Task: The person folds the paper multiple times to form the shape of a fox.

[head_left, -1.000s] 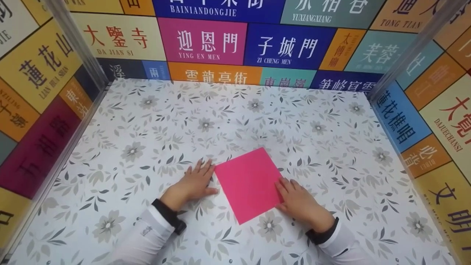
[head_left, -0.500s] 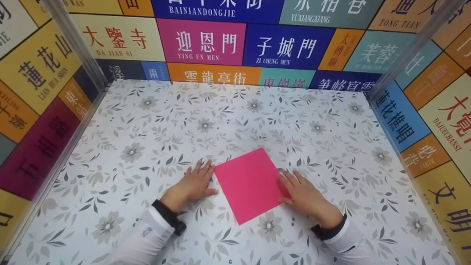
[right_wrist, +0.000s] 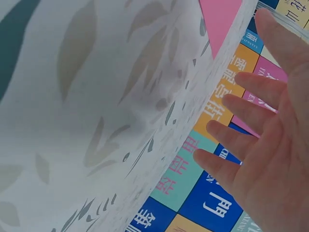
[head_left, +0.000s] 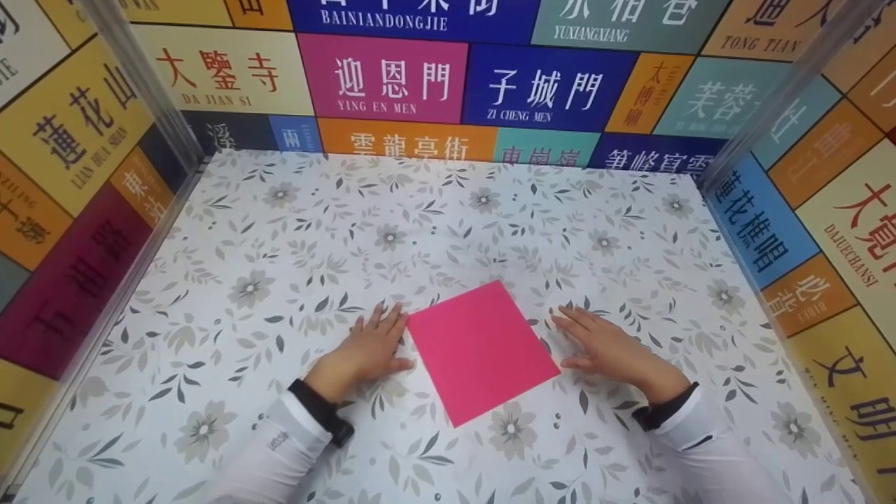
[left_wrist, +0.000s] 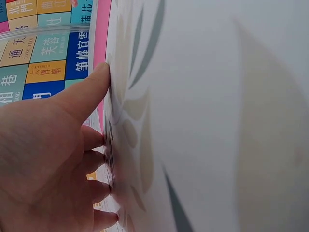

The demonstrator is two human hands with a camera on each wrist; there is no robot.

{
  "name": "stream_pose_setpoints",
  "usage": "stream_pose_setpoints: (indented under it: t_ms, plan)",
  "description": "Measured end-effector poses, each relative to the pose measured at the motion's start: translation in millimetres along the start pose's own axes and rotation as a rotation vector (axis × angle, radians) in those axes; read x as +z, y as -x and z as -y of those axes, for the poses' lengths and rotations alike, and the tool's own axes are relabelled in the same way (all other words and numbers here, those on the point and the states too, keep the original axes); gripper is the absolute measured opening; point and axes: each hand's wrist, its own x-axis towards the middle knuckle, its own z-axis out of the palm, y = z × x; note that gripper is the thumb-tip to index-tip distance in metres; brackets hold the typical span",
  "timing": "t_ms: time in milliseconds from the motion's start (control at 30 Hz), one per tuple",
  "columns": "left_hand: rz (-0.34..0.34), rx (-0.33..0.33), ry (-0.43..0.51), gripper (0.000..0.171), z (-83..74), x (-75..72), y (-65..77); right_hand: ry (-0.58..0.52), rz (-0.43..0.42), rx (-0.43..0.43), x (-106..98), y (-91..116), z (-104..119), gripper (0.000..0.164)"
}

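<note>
A square sheet of pink paper (head_left: 483,353) lies flat and turned at an angle on the floral-patterned table; its edge also shows in the left wrist view as a pink strip (left_wrist: 102,34). My left hand (head_left: 367,346) rests on the table with fingertips at the paper's left corner, fingers spread and straight. To the right of the sheet is my right hand (head_left: 609,346), apart from it, its fingers extended and nothing held. In the right wrist view that hand (right_wrist: 270,125) appears raised off the table, with a corner of the pink paper (right_wrist: 219,19) beyond.
The table (head_left: 336,231) wears a white cover printed with grey leaves and flowers. Upright panels of coloured tiles with lettering (head_left: 392,77) enclose the back and both sides. Clear corner posts (head_left: 770,105) stand where the panels meet.
My right hand has left the paper's right edge and moved right, uncovering that corner. My left hand and the sheet look unmoved.
</note>
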Motion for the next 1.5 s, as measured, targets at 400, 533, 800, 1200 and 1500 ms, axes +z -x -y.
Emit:
stream_pose_setpoints:
  t_ms: [400,533,800,1200,1500]
  plan:
    - [0.009,-0.008,0.009,0.085,1.0,2.8,0.9,-0.15,0.119,-0.11,8,-3,-11,0.081]
    - [0.017,-0.009,0.014,0.085,1.7,5.1,1.3,-0.162,0.164,-0.099,9,-6,-9,0.083]
    - [0.026,-0.008,-0.013,0.084,2.9,6.3,-0.6,-0.185,0.236,-0.081,10,-11,-4,0.08]
    - [0.028,-0.007,0.007,0.084,0.3,0.4,1.2,-0.121,0.272,-0.008,12,-16,-1,0.079]
    - [0.015,-0.009,-0.024,0.085,0.4,1.7,-1.6,-0.124,0.192,-0.066,16,-19,-7,0.072]
